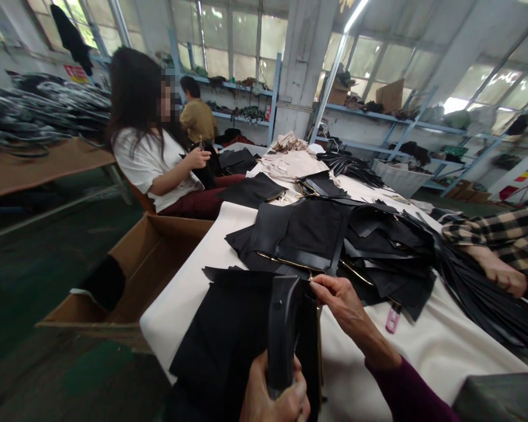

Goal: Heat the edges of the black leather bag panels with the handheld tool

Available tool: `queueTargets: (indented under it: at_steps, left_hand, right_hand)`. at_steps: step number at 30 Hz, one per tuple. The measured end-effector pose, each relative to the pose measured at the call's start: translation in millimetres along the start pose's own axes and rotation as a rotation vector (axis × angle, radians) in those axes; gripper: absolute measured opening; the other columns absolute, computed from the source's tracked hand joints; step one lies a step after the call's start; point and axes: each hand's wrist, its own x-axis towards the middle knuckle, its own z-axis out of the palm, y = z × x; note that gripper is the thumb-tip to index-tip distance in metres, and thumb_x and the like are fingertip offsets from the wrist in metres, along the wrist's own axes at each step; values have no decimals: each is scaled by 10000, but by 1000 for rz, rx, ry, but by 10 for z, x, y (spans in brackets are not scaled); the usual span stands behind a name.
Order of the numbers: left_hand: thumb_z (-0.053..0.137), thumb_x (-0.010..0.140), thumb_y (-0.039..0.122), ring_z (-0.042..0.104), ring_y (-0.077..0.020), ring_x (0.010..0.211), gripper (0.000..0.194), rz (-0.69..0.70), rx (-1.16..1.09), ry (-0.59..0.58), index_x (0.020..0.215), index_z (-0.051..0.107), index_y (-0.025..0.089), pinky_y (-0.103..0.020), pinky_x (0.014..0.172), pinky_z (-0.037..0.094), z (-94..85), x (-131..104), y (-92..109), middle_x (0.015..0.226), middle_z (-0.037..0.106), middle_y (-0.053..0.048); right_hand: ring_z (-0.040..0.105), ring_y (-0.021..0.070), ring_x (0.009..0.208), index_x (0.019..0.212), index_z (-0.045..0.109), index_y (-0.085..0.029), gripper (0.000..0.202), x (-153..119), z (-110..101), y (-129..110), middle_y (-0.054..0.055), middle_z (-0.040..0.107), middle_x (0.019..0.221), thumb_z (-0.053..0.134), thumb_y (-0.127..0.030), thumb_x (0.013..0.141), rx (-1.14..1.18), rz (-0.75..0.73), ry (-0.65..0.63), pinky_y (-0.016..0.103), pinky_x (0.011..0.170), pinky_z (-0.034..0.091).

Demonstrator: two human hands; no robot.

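My left hand [276, 390] is wrapped round a black fabric panel [283, 322], bent over so that its smooth, leather-like side stands up. At the panel's upper right corner, the thumb and fingertips of my right hand [345, 308] pinch a small metal zipper pull. Below that hand a gold-toned zipper edge runs down the panel's right side. Under and left of my left hand lie more black panels [220, 328]. Just beyond, a pile of black pieces with gold zippers [312, 231] covers the table.
A pink-handled tool [393, 318] lies right of my right hand. Long black strips [484, 293] run beside a co-worker's hand [501, 272]. An open cardboard box [132, 281] stands left of the white table [180, 287]. A seated person [145, 140] handles black material; pale pieces [290, 158] lie farther back.
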Motion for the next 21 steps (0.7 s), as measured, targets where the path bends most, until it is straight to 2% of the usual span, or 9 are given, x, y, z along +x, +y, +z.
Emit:
queueTargets:
  at_steps: [4,7,9,11,13,15,18,21]
  left_hand:
    - [724,679,537,431,-59,358,450,108,30,39,810,520,157,-190,416,302,-64,10,109,455,495,62]
    - [713,691,543,443,-70,366,454,142,59,90,823,540,145,-201,423,308,-115,-26,167,459,527,35]
    - [721,680,545,443,-73,368,460,131,51,86,817,546,143,-203,421,303,-134,-49,189,461,536,28]
    - [732,674,532,443,-73,371,450,112,31,72,804,545,145,-201,428,302,-140,-65,202,454,528,33]
    - [735,681,514,442,-70,376,431,96,15,62,794,541,147,-202,442,304,-140,-75,207,453,523,37]
    - [726,690,516,442,-68,380,425,86,15,53,792,542,147,-204,448,309,-146,-85,203,453,525,36]
    - [723,689,523,445,-72,367,422,79,36,42,778,545,151,-204,435,319,-167,-109,190,441,530,31]
    - [713,696,529,437,-70,352,417,85,52,44,766,537,158,-200,426,324,-191,-151,183,413,507,41]
  right_hand:
    - [478,138,570,689,641,-169,291,-38,10,106,-12,511,579,516,-354,874,-154,-51,106,260,542,366]
    - [555,173,685,769,667,-181,222,-171,39,220,30,607,731,551,-345,864,-210,-64,164,269,595,428]
    - [597,202,778,908,662,-189,216,-316,73,297,60,641,864,576,-379,852,-176,-8,214,285,637,486]
    - [625,217,784,998,622,-193,290,-466,111,353,72,649,879,572,-438,851,-121,92,285,310,649,523]
    - [635,215,706,954,594,-197,311,-585,151,367,58,646,787,538,-488,863,-92,182,304,319,617,523]
    - [616,200,631,842,569,-209,309,-658,200,337,32,615,695,497,-506,882,-108,222,264,304,575,486]
    - [504,153,553,663,481,-222,344,-696,319,257,-20,495,593,493,-483,888,-168,192,236,269,518,387]
    - [424,129,559,674,487,-213,262,-684,482,216,-42,449,607,573,-400,835,-92,144,227,248,506,339]
